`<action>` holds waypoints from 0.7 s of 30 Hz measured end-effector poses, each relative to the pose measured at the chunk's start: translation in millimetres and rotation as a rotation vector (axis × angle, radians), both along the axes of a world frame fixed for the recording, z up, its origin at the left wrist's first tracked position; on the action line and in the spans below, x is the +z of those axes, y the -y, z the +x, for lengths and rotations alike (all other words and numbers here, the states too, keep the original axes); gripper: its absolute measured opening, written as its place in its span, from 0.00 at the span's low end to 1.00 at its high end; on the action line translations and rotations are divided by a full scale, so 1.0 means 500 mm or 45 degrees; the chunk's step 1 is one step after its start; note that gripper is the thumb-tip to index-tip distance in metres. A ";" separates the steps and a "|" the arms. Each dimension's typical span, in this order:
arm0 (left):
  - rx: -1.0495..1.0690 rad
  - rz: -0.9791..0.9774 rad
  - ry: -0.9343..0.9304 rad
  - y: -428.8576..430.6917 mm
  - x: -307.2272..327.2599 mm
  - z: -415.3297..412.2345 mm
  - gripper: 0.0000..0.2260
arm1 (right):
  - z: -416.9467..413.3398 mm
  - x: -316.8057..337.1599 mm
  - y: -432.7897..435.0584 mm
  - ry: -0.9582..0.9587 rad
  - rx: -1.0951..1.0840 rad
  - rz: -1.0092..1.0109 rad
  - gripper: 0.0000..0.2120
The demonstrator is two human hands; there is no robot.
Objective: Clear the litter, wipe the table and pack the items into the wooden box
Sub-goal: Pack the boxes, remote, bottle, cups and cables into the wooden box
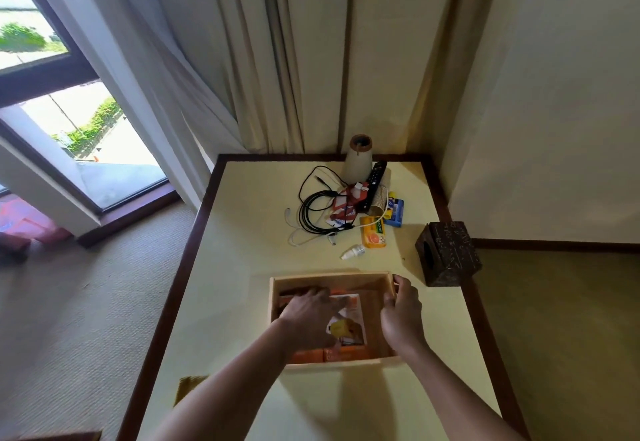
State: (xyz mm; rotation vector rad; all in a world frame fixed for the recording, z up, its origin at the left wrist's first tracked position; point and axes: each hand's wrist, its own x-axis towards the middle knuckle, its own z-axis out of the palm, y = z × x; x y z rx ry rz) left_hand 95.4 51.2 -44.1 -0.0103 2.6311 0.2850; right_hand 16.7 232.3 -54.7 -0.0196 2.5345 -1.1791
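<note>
**Both hands at the wooden box**

A cream table [242,267] stands in a corner hung with curtains [277,59], with cables [315,208] piled at its far end. The wooden box [332,279] sits mid-table. The right hand [401,312] grips its right wall. The left hand [308,312] reaches inside over orange packets [311,355], too blurred to tell its grip.

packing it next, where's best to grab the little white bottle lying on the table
Probably pinch the little white bottle across its wider body, from above. It lies on its side, narrow tip pointing left, with bare table along both long sides, so fingers fit either side.
</note>
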 end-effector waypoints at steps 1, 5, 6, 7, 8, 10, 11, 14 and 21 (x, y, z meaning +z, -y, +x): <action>0.005 0.024 0.010 0.003 0.002 0.001 0.41 | 0.000 0.000 0.001 -0.002 -0.001 0.014 0.18; -0.009 0.092 -0.141 -0.011 0.019 -0.004 0.25 | -0.012 -0.002 -0.004 0.048 0.020 0.036 0.18; 0.013 0.140 -0.226 -0.016 0.030 -0.014 0.20 | -0.021 -0.001 -0.006 0.047 0.022 0.029 0.18; 0.049 0.187 -0.313 -0.021 0.046 -0.031 0.16 | -0.036 0.001 -0.008 0.016 0.022 0.012 0.18; 0.096 0.220 -0.386 -0.025 0.063 -0.054 0.12 | -0.056 0.006 -0.008 -0.033 0.016 -0.020 0.19; 0.197 0.243 -0.521 -0.029 0.088 -0.113 0.09 | -0.115 0.020 -0.001 -0.122 0.008 -0.074 0.19; 0.249 0.235 -0.567 -0.030 0.096 -0.148 0.09 | -0.150 0.029 0.006 -0.171 0.016 -0.063 0.19; 0.396 0.244 -0.570 -0.039 0.091 -0.258 0.09 | -0.264 0.057 0.038 -0.318 0.132 0.084 0.16; 0.375 0.010 -0.243 -0.061 -0.047 -0.417 0.20 | -0.476 0.029 0.113 -0.072 0.411 0.620 0.16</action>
